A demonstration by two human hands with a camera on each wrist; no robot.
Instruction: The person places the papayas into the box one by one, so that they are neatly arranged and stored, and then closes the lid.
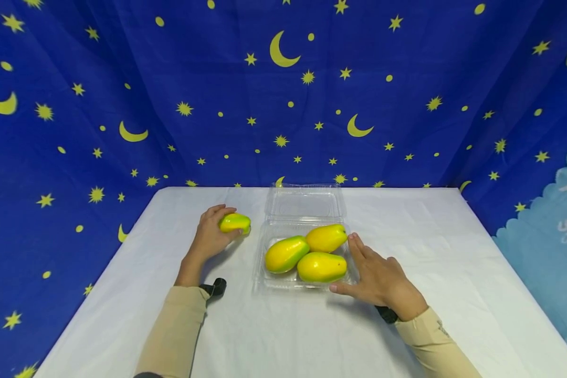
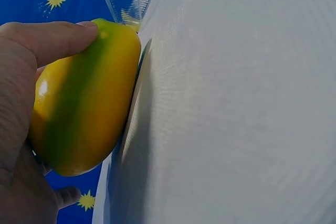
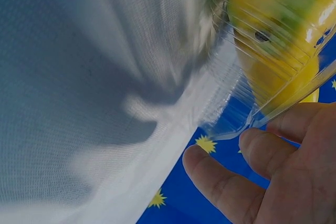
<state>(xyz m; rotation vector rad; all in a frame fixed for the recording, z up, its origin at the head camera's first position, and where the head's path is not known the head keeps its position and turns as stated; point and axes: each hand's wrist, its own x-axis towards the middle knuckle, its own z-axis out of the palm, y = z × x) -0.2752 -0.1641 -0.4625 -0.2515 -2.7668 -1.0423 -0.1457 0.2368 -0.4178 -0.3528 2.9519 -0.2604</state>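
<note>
My left hand (image 1: 211,233) grips a yellow-green papaya (image 1: 236,223) left of a clear plastic clamshell box (image 1: 260,281). In the left wrist view the thumb lies along one end of this glossy papaya (image 2: 86,103), close above the white cloth. Three more papayas sit in the box: one at the left (image 1: 285,254), one at the back right (image 1: 327,238) and one at the front right (image 1: 322,267). With fingers extended, my right hand (image 1: 382,278) is at the box's right side. In the right wrist view its fingertips are by the ribbed box wall (image 3: 247,103).
The box's clear lid (image 1: 304,203) lies folded back behind it, toward the table's far edge. White cloth covers the table (image 1: 406,220). A blue curtain (image 1: 227,79) with yellow moons and stars hangs behind and at the sides.
</note>
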